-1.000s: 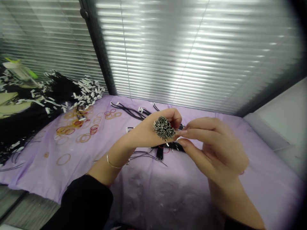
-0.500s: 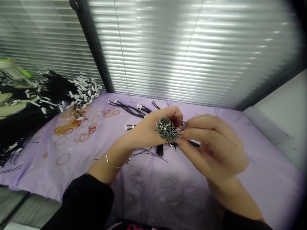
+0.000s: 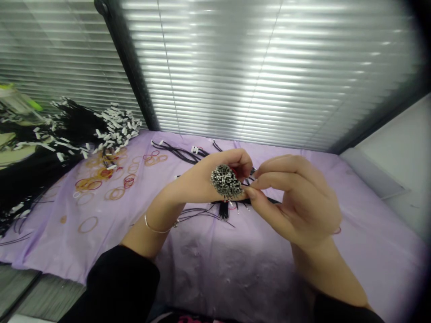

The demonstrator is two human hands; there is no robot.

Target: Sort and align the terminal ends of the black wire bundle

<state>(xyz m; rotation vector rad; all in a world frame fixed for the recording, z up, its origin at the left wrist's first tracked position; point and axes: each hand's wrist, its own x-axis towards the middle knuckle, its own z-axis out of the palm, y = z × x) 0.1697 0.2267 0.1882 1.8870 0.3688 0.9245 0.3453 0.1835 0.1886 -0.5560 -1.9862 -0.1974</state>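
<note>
A tight bundle of thin black wires (image 3: 225, 181) with silvery crimped metal ends faces me in my left hand (image 3: 198, 186), whose fingers are closed around it. My right hand (image 3: 298, 199) is beside the bundle's right side, its thumb and fingertips close together at the metal ends. I cannot tell whether they pinch a single wire. Below the hands, loose black wires (image 3: 222, 211) lie on the lilac sheet, partly hidden by my fingers.
A lilac sheet (image 3: 256, 264) covers the surface, with scattered rubber bands (image 3: 116, 193) at left. A large heap of black cables with white connectors (image 3: 116, 128) lies at far left. Window blinds (image 3: 235, 67) stand behind.
The bundle and my left hand have shifted slightly left and down. My right hand has moved left with them, and the camera view has also shifted slightly.
</note>
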